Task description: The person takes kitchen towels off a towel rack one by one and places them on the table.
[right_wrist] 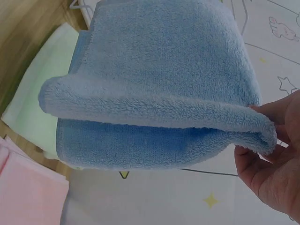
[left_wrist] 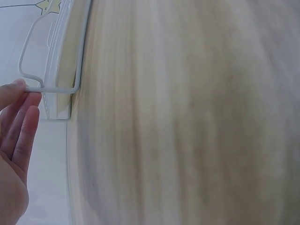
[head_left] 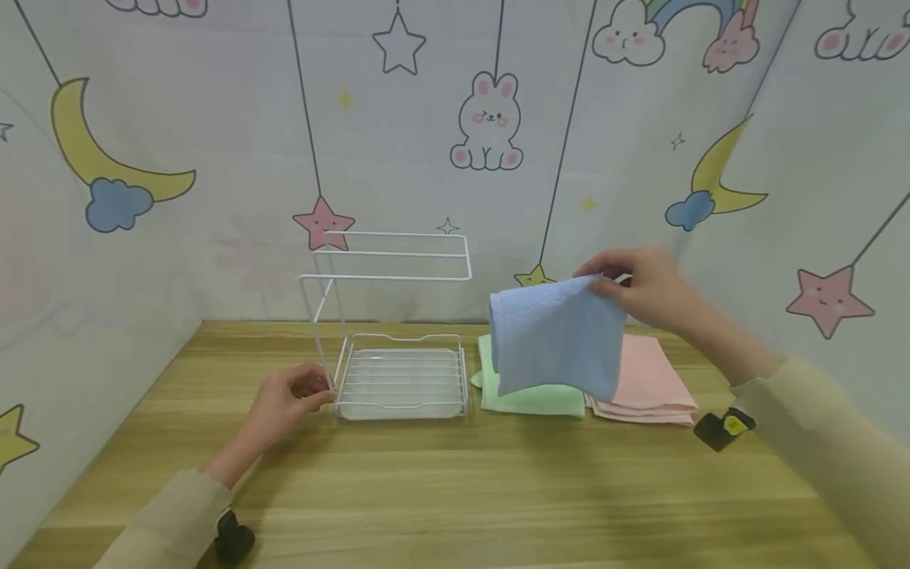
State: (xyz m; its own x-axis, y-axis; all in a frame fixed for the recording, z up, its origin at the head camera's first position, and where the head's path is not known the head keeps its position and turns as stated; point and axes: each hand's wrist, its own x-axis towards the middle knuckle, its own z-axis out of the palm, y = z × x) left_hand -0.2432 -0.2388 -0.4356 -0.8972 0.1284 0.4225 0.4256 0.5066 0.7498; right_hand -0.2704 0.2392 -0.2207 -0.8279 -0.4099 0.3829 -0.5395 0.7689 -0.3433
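Observation:
A folded blue towel (head_left: 558, 336) hangs from my right hand (head_left: 643, 284), which pinches it by its upper right corner. In the right wrist view the towel (right_wrist: 164, 61) shows its fluffy folded layers, with thumb and fingers gripping one end. My left hand (head_left: 287, 399) pinches the lower front left corner of a white wire rack (head_left: 387, 278). The left wrist view shows the fingertips (left_wrist: 18, 84) on the rack's wire. Under the rack's base wires lies a white tray (head_left: 401, 411).
A folded green towel (head_left: 533, 401) lies right of the rack, partly behind the hanging blue one. Beside it rests a folded pink towel (head_left: 650, 375). All stand on a wooden table (head_left: 455, 490) against a cartoon-printed backdrop (head_left: 412, 158).

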